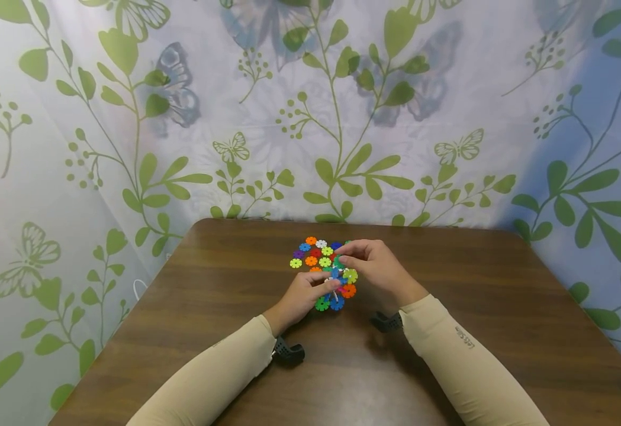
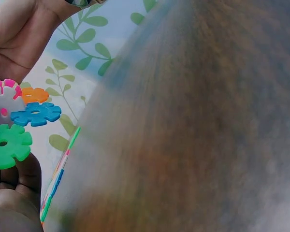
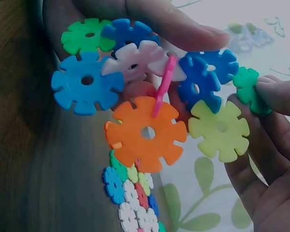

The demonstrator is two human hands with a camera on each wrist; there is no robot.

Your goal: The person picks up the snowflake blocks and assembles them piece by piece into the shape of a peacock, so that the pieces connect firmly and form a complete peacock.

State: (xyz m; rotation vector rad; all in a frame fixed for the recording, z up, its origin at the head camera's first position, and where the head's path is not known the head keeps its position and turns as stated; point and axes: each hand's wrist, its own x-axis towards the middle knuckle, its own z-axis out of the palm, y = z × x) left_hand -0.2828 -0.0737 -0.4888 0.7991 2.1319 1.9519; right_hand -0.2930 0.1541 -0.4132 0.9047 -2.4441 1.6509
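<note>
My left hand (image 1: 302, 297) holds a built-up cluster of interlocking notched plastic discs (image 1: 337, 290) above the wooden table. In the right wrist view the cluster shows an orange disc (image 3: 128, 128), a yellow disc (image 3: 208, 133), a white disc (image 3: 142, 54), a pink disc (image 3: 165, 87) set on edge, a bright green disc (image 3: 77, 36) and several blue ones. A smaller-looking dark green disc (image 3: 248, 89) is pinched between the thumb and fingers of my right hand (image 1: 376, 269), right at the cluster's blue and yellow side. The left wrist view catches the cluster's green disc (image 2: 19, 150) near the left fingers.
Loose flat discs (image 1: 311, 261) in many colours lie spread on the brown table (image 1: 225, 284) just beyond the hands. A curtain (image 1: 267, 118) printed with leaves and butterflies hangs behind the table's far edge. A black strap piece (image 1: 289, 353) hangs below the left wrist.
</note>
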